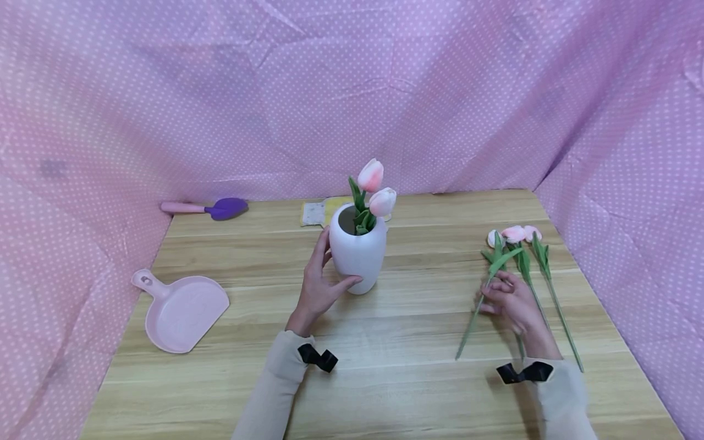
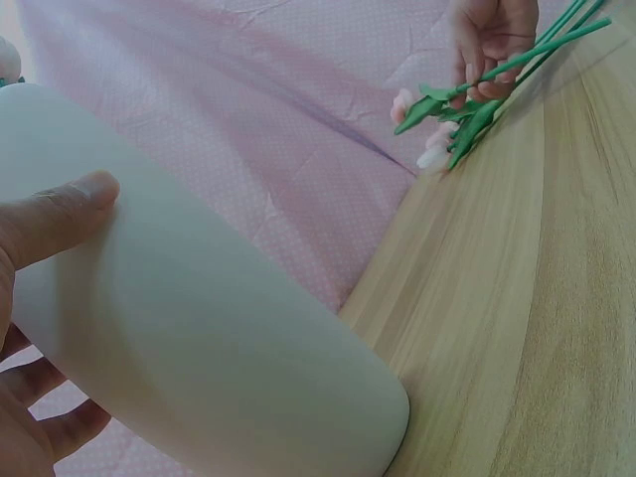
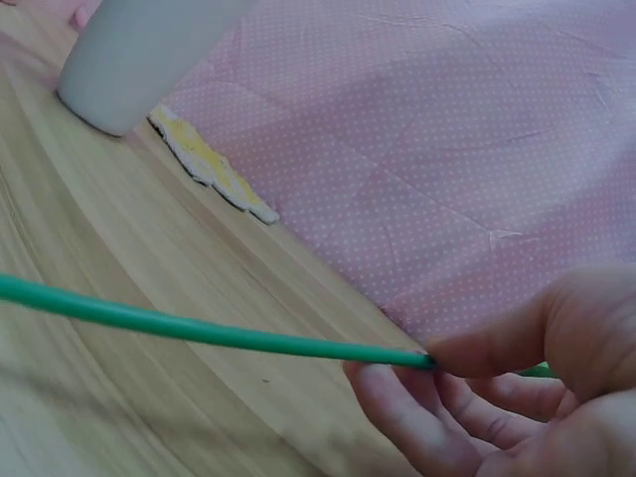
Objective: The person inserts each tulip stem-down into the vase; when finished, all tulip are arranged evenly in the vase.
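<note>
Near the middle of the table stands a white vase (image 1: 357,256), with two pink-and-white tulips (image 1: 371,176) rising from its mouth. My left hand (image 1: 320,286) grips the vase from its left side, thumb across the front and fingers round the back. At the right, my right hand (image 1: 516,308) pinches the green stem of a tulip (image 3: 199,330) between thumb and fingers. That stem slants down to the left of the hand. Two more tulips (image 1: 561,318) lie beside and partly under the right hand, their pale pink heads pointing to the far edge.
A pink dustpan (image 1: 187,311) lies at the left of the wooden table (image 1: 385,379). A purple trowel (image 1: 227,209) with a pink handle lies at the far left edge. Behind the vase is a flat yellow-and-white piece (image 3: 214,164). Pink dotted cloth (image 1: 341,91) hangs around the table.
</note>
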The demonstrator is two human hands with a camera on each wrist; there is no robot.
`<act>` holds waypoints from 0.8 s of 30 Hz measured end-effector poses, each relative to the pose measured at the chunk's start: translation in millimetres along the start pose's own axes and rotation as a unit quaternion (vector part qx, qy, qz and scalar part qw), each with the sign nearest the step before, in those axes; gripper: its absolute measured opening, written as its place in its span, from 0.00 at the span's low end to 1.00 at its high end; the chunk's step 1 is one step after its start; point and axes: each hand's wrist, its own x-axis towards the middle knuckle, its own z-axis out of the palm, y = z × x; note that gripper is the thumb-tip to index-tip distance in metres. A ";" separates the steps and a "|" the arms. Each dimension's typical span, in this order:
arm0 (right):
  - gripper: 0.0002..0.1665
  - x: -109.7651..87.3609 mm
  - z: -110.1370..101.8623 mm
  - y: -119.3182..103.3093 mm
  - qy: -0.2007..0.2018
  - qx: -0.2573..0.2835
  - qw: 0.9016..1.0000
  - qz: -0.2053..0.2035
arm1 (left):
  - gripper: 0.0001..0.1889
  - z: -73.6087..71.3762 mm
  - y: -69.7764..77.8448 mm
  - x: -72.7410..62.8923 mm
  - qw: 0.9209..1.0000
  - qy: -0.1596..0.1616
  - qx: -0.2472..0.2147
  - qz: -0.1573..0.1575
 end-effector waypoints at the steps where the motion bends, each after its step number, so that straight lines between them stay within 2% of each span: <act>1: 0.25 -0.2 0.8 0.1 0.003 0.014 1.000 -0.003 | 0.58 -0.1 0.1 -0.1 1.000 0.000 0.000 -0.002; 6: 0.22 0.6 5.0 2.1 0.018 0.080 0.996 -0.021 | 0.58 -0.6 0.0 -0.5 1.000 0.003 -0.005 -0.007; 14: 0.17 0.0 11.8 4.9 0.022 0.172 0.984 -0.041 | 0.58 -0.7 1.3 -0.2 1.000 0.002 -0.008 -0.008; 24: 0.12 -1.1 21.0 6.1 0.028 0.191 0.979 -0.070 | 0.58 0.0 0.5 -0.3 1.000 0.001 -0.001 -0.004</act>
